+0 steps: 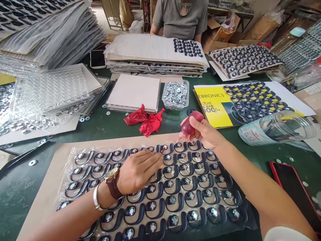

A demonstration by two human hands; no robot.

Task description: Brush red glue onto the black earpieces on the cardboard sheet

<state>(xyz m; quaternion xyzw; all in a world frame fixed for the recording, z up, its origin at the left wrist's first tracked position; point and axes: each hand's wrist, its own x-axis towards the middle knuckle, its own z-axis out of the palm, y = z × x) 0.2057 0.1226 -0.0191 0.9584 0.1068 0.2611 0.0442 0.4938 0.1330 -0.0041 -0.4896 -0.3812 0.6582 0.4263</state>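
My right hand [204, 132] is closed around a small squeeze bottle [189, 125] of dark red liquid. The bottle tilts down, its pink nozzle [179, 138] just above the top row of black ear-hook earphone shells [178, 145]. Each shell carries a round silver part, and they lie in rows on a clear plastic sheet [71, 157] over brown cardboard [47, 190]. Held over the same rows, my left hand [140, 170] has its fingers together, with a thin dark red stick [163, 150] at the fingertips. The stick's exact kind cannot be made out. My left palm hides several shells.
Beyond the cardboard lie crumpled red scraps [151, 124] and a clear tub [175, 95] of metal washers. A plastic jar [276, 129] lies on its side at right, near a red-cased phone [293, 190]. Stacked sheets [155, 50] stand before a seated person [179, 20].
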